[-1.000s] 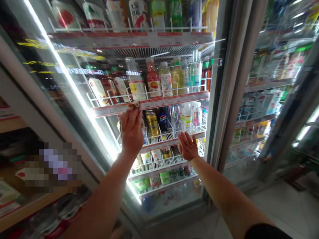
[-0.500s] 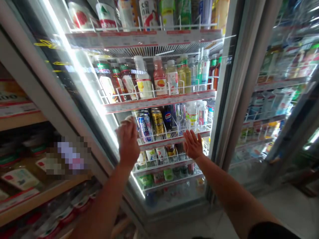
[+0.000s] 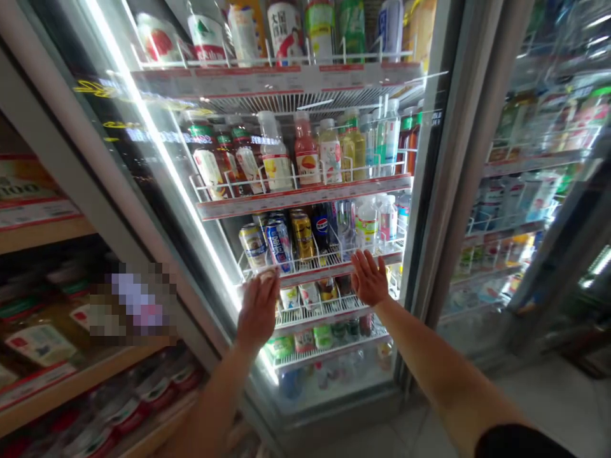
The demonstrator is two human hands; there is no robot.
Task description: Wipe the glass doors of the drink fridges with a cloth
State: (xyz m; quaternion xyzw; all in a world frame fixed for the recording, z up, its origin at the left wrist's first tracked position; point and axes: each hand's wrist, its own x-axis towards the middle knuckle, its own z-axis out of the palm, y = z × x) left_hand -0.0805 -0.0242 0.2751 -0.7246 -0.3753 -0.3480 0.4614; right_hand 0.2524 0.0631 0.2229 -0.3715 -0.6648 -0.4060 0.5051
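Big lit glass-door drinks fridge (image 3: 305, 196) straight ahead of the right grip (image 3: 370, 280), which looks flat against it, fingers slightly spread. Left grip (image 3: 260, 308) sits a touch lower, fingers pressed together. Pepsi bottle (image 3: 321, 224) is inside, higher up between them; gold can (image 3: 303, 235) above and right of the left grip. Little pale cloth (image 3: 270, 273) is bunched under that grip's fingertips.

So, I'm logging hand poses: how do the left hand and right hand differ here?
The left hand has a pale cloth at its fingers; the right hand shows none. The left hand's fingers look close together; the right hand's are more spread. The left hand sits lower in view than the right hand. Both are bare, before the glass door.
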